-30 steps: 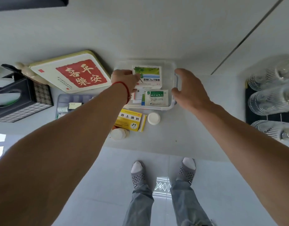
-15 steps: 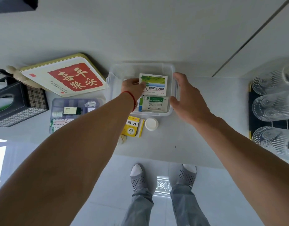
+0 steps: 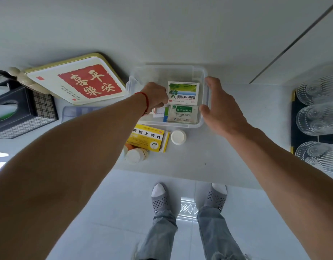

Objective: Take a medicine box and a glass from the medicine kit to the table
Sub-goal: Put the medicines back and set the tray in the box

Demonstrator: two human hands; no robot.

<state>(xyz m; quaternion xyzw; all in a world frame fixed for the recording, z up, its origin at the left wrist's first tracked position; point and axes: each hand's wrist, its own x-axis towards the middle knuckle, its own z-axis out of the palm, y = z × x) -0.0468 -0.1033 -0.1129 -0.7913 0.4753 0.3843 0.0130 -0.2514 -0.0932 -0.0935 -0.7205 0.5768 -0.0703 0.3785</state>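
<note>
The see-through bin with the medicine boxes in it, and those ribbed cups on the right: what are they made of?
The bin looks like clear, slightly cloudy plastic: the table shows through its thin walls and its corners are rounded and moulded. The medicine boxes appear to be printed card with a light sheen. The ribbed cups look like pressed glass, bright and sparkling, though clear plastic cannot be ruled out.

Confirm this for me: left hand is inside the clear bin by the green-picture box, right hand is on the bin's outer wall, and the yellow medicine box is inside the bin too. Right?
Not quite. The head view shows the yellow medicine box lying on the table outside the clear bin, just in front of it. The rest holds: left hand inside by the green-picture box, right hand on the outer wall.
</note>
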